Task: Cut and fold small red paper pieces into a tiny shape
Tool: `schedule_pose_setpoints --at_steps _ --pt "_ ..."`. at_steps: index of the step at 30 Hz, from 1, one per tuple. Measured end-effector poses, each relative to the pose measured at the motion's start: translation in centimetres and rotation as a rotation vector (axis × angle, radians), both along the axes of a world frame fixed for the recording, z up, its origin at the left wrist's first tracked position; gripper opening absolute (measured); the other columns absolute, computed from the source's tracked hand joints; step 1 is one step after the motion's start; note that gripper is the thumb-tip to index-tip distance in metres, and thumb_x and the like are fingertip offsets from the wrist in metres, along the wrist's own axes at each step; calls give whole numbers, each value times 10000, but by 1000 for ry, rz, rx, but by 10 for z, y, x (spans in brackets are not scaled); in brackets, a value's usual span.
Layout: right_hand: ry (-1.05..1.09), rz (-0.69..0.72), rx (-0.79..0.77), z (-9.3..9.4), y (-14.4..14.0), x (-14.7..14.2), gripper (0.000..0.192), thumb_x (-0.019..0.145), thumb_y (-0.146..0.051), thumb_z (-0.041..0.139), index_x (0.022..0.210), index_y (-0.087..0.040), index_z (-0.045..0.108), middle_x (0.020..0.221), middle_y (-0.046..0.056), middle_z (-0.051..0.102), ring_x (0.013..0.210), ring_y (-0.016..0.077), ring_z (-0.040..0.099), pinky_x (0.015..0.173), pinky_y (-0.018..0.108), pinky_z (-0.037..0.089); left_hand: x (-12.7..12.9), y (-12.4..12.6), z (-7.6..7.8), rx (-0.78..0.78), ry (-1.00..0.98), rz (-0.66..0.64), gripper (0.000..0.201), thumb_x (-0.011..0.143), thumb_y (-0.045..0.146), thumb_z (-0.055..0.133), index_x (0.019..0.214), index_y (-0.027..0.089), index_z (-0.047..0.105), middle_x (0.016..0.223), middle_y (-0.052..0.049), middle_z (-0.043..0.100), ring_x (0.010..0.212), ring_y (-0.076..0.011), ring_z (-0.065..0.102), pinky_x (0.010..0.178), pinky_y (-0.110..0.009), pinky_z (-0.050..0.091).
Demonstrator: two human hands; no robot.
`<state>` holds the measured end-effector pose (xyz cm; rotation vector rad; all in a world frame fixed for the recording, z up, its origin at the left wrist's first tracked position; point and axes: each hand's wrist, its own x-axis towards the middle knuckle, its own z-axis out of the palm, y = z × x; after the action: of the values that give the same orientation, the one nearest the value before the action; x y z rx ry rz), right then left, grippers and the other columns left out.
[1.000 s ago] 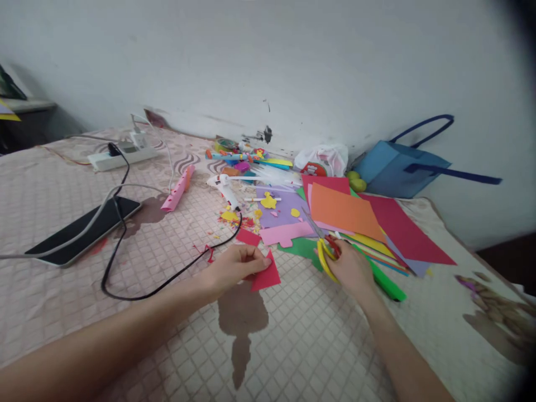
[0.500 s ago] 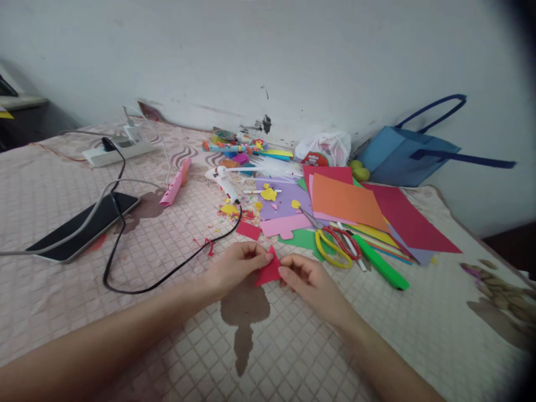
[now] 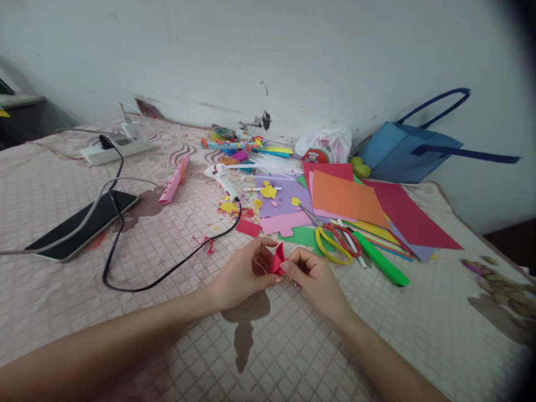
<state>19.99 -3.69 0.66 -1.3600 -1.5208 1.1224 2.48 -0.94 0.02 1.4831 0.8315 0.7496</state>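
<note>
Your left hand (image 3: 243, 273) and your right hand (image 3: 312, 276) meet over the quilted bed cover (image 3: 293, 346), and both pinch the same small red paper piece (image 3: 278, 258) between thumb and fingertips. The piece stands up out of your fingers, folded or bent, with its point tipped upward and away from you. Taking the yellow-handled scissors (image 3: 333, 245) as your landmark, the red piece sits just to their near left, close but not touching, and your right hand is the nearer of the two to those handles. The scissors' long axis runs from the handles up and left toward the blades, which slip under the pink sheet (image 3: 281, 223). Beyond the scissors lies the fan of coloured sheets (image 3: 347, 201); just right of them lies a green marker (image 3: 381, 259). Far left of the scissors the black cable (image 3: 176, 271) loops across the cover. Most of the red piece is hidden inside your fingers, so you cannot tell its full outline or how many folds it carries.
</note>
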Motion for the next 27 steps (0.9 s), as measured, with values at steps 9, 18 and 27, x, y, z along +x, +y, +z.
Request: schedule_pose_setpoints --at_steps 9,18,27 --pt "118 -24 -1 -2 10 15 221 842 -378 558 767 -199 453 635 -49 462 535 91 451 507 219 383 0 10 2 -377 -282 11 313 703 210 696 975 138 559 794 -14 622 684 -110 578 668 -245 449" --pt "62 23 109 0 6 11 59 870 -248 488 921 -218 487 760 -21 516 650 112 489 573 232 408 -5 9 5 -17 -168 -34 442 734 90 590 1142 215 473 1075 -59 576 835 -145 606 742 -288 486" --pt "-43 76 149 1 7 17 268 818 -100 401 952 -209 605 911 26 614 813 148 562 744 291 454 -9 18 6 116 10 -51 444 631 -26 455 986 167 638 1017 -59 652 938 -188 603 800 -303 489"
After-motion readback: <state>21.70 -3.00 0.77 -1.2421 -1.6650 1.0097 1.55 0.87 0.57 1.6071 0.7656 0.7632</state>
